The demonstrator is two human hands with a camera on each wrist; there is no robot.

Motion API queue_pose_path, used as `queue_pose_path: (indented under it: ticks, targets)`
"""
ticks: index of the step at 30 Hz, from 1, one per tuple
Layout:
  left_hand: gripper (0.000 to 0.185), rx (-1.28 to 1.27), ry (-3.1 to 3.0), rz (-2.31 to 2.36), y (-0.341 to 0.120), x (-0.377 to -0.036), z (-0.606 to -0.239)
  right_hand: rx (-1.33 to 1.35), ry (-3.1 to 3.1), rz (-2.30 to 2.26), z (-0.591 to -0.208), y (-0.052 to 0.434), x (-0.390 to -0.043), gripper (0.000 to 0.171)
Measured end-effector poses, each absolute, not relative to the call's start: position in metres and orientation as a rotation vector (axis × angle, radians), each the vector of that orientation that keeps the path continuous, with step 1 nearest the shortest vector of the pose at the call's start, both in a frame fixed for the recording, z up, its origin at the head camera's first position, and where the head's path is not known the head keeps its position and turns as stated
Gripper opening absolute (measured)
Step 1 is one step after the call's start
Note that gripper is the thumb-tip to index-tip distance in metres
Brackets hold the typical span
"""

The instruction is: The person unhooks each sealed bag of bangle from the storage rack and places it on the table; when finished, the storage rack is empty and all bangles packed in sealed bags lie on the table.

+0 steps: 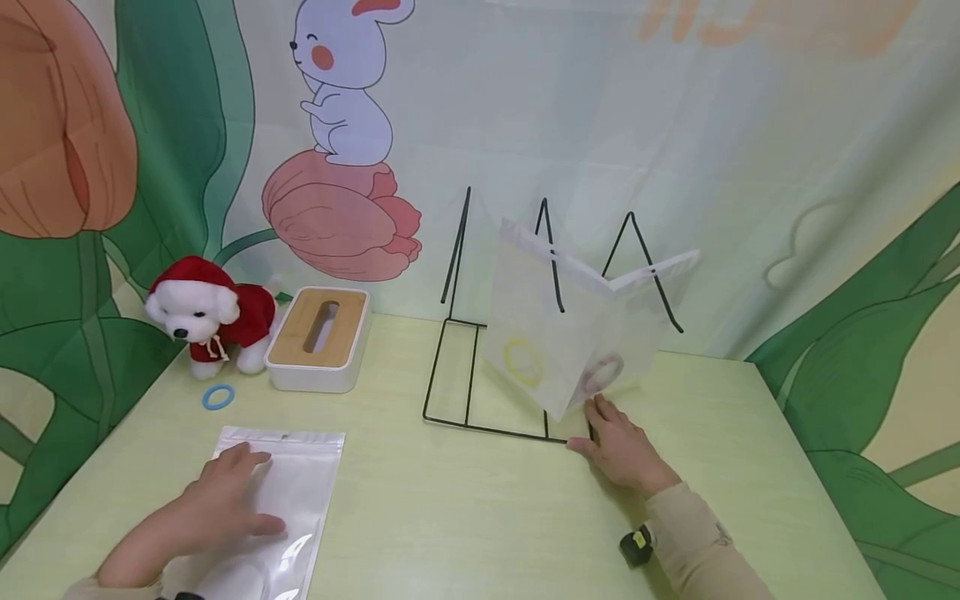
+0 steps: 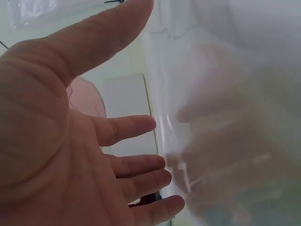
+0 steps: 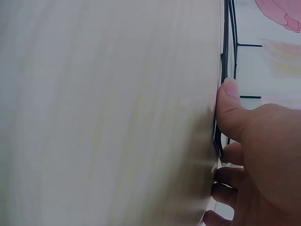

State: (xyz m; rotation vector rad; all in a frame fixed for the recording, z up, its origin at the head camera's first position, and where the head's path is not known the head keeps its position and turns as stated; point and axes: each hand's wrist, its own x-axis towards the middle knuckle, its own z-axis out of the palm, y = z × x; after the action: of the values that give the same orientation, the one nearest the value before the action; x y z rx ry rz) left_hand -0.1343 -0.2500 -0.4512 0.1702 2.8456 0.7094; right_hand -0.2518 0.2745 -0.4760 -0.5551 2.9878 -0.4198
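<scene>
No legible writing seen. Left hand [image 1: 217,500] lies flat, fingers straight, on clear zip pouch [image 1: 288,492] on worktop [image 1: 450,517]. Right hand [image 1: 618,450], grip loosely open, touches wire rack [image 1: 480,367] base beside frosted pouches [image 1: 570,333] standing in it.

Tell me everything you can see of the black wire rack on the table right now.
The black wire rack is thin, dark, metal-looking rod: a rectangular base frame lying flat on the pale green table, with three upright narrow dividers rising at the back near the wall. Two frosted bags stand in it, leaning between the dividers, one showing a yellow ring, the other a pinkish one. The right hand rests at its front right corner, fingers against the base wire.
</scene>
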Motion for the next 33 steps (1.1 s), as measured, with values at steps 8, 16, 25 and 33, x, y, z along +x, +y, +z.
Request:
queue_pose_path:
  ticks: [8,16,25,33]
  targets:
    - [0.113,0.120,2.796,0.613,-0.246,-0.135,-0.455,-0.561,2.977,-0.436,-0.472,0.273,-0.250,0.075]
    - [0.111,0.120,2.805,0.640,-0.250,-0.135,-0.456,-0.559,2.992,-0.428,-0.473,0.274,-0.251,0.075]
    - [0.111,0.147,2.811,0.663,-0.253,-0.135,-0.455,-0.563,3.001,-0.432,-0.474,0.274,-0.250,0.075]
    - [0.102,0.155,2.892,0.725,-0.245,-0.137,-0.438,-0.571,3.000,-0.433,-0.477,0.276,-0.251,0.075]
